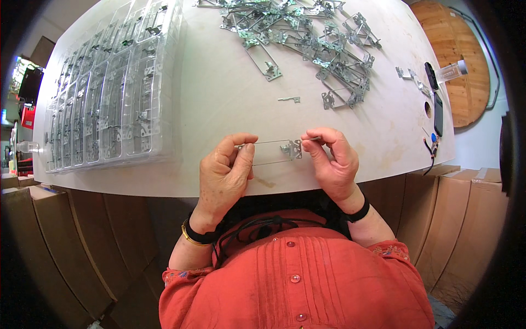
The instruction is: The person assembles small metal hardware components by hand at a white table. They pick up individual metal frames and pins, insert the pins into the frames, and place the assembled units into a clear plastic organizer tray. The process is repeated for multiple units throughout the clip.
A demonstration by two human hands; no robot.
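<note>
My left hand (226, 165) is closed, thumb against fingers, on the left end of a metal bracket assembly with two thin rods (268, 163). That end is mostly hidden by my fingers. At the other end sits a silvery plate with holes (296, 149). Just beside this plate, my right hand (335, 159) pinches a small flat metal piece (316, 138), mostly covered by thumb and forefinger. Whether the piece touches the plate I cannot tell. Farther out on the table lies a loose small metal strip (289, 99).
A heap of similar rod-and-plate assemblies (296, 35) covers the table's far middle. Clear plastic trays (172, 82), filled with metal parts, stand at left. On the right are metal pieces (412, 77), a black object (438, 114) and a clear bottle (452, 71). Cardboard boxes (446, 214) stand below the edge.
</note>
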